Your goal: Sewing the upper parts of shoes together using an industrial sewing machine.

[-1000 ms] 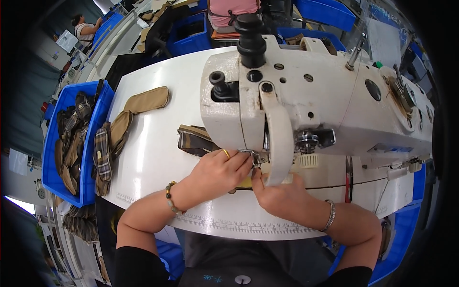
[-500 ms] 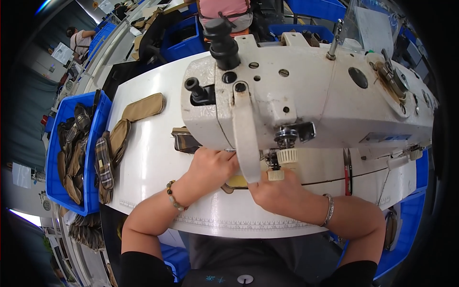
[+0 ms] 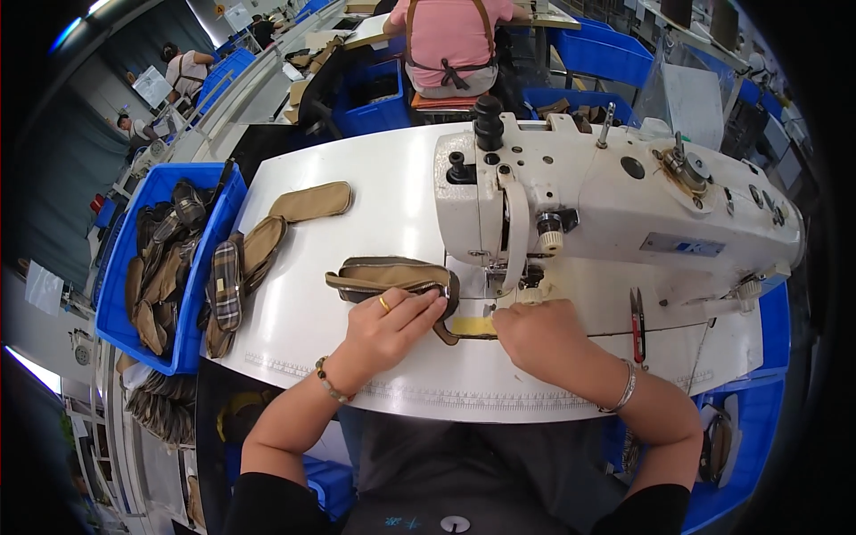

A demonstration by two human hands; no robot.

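My left hand pinches the right end of a tan zippered pouch, which lies on the white sewing table left of the needle. The pouch's dark zip faces up, and a brown strip trails from its end toward me. Close to the presser foot of the white sewing machine, my right hand has its fingers curled together; what they hold is hidden. Between my hands a yellow piece lies flat below the needle.
Red-handled thread snips lie right of my right hand. More tan pouches and a plaid one lie at the left. A blue bin full of pouches stands beyond the table's left edge. Ahead sits a person in pink.
My view has pulled back, showing more of the machine. My left hand has moved left from the needle, and the tan pouch now shows more fully. My right hand stays near the presser foot.
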